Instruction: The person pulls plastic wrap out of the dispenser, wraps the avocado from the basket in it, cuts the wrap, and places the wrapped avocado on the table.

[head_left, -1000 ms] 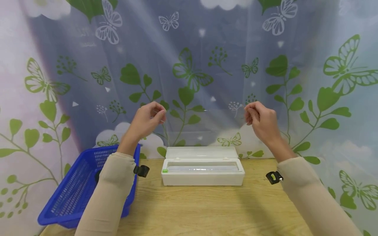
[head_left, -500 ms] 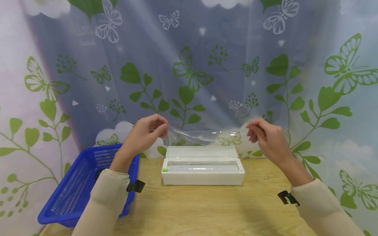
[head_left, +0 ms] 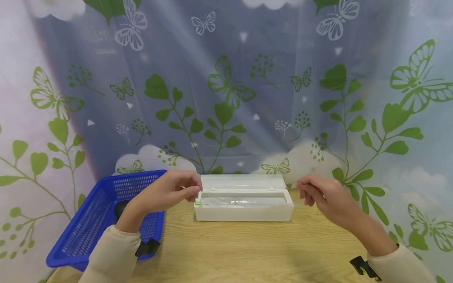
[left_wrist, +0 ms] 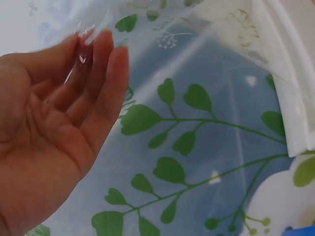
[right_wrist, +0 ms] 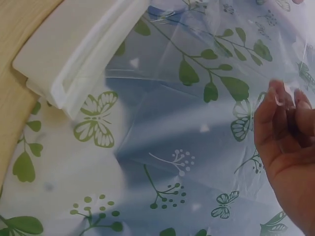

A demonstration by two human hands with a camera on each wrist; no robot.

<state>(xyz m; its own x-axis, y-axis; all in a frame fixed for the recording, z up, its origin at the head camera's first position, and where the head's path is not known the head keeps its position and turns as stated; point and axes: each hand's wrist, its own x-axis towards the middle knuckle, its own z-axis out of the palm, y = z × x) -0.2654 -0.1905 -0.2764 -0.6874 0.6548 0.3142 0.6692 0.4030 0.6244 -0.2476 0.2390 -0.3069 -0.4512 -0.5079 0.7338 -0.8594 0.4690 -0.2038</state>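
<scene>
Left hand (head_left: 169, 192) and right hand (head_left: 329, 199) tightly pinch 1 clear film (right_wrist: 197, 54), 1 white box (head_left: 244, 214) lying lengthwise left-to-right between them.

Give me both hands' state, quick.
Left hand: closed, pinching clear film.
Right hand: closed, pinching clear film too.

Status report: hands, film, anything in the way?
Left hand, right hand pinching film. Box open, lid raised. No obstruction seen.
</scene>
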